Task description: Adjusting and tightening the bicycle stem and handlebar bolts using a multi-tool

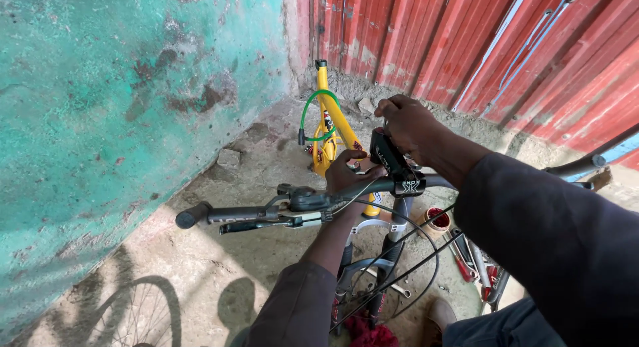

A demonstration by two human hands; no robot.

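A black bicycle handlebar (266, 214) with a grip, brake lever and shifter runs across the middle. My left hand (346, 174) reaches from below and holds something small just in front of the black stem (393, 164); what it holds is hidden. My right hand (406, 124) comes from the right and closes over the top of the stem. Black cables (413, 254) loop below the bar, over the suspension fork (373, 267).
A yellow bicycle frame (333, 124) with a green cable leans in the corner between a teal wall (120, 107) and red corrugated sheeting (466, 40). Tools and a small round tin (436, 218) lie on the concrete floor at the lower right. A wheel's shadow falls at the lower left.
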